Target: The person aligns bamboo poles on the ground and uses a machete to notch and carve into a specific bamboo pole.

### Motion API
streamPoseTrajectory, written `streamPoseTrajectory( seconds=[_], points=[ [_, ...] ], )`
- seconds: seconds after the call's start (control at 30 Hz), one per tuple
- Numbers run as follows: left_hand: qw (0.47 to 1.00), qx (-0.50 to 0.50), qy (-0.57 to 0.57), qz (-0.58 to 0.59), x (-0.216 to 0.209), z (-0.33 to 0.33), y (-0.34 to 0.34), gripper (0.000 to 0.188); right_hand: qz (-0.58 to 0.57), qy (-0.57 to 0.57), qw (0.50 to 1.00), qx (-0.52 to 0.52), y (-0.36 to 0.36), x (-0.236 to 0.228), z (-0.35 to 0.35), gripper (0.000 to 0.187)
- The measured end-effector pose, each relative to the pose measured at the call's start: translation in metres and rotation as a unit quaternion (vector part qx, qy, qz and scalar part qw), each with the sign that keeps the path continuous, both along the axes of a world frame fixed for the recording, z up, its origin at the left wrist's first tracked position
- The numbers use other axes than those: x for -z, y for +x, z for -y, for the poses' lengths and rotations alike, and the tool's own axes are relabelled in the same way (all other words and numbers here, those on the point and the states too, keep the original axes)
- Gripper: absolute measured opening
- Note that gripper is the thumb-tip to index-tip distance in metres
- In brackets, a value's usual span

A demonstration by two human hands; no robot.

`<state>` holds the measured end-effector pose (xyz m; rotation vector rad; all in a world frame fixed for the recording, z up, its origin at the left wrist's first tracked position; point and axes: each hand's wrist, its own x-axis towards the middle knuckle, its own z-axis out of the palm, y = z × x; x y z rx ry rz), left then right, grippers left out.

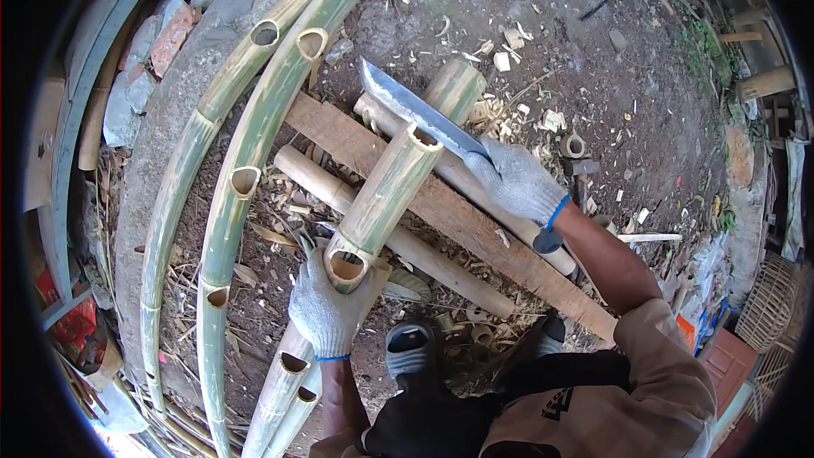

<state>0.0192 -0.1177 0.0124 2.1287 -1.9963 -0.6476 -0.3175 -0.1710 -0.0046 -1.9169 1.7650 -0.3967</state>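
A green bamboo pole (pixel 386 195) with holes cut in its upper side lies in front of me, slanting away to the upper right. My left hand (pixel 329 305), in a grey knit glove with a blue cuff, is closed around it just below a hole. My right hand (pixel 513 180), gloved the same way, grips a machete (pixel 407 106); its handle is mostly hidden by the fingers. The blade points to the upper left and lies across the pole, at the far edge of a rough-edged hole (pixel 426 137). Whether blade and bamboo touch, I cannot tell.
Beneath the pole run a wooden plank (pixel 483 237) and thinner round poles (pixel 424 259). Two long curved bamboo poles with holes (pixel 229 237) lie on the left. Wood chips (pixel 551 121) litter the dirt. A stone edge (pixel 174 17) borders the left; a wicker basket (pixel 766 301) stands right.
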Motion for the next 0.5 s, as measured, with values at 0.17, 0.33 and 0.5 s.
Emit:
streamPoseTrajectory(
  seconds=[0.17, 0.33, 0.5],
  points=[
    [1.0, -0.005, 0.013, 0.003, 0.005, 0.0, 0.005, 0.086, -0.072, 0.063, 0.995, -0.04, 0.027, -0.046, -0.004, 0.028],
    [1.0, -0.004, 0.025, 0.005, -0.003, 0.004, 0.0, 0.083, -0.109, -0.011, 0.982, -0.155, 0.056, -0.054, -0.04, 0.029],
    [1.0, -0.001, 0.009, -0.001, -0.001, 0.004, 0.002, 0.082, 0.13, -0.021, 0.986, 0.107, 0.023, -0.045, 0.002, 0.035]
  ],
)
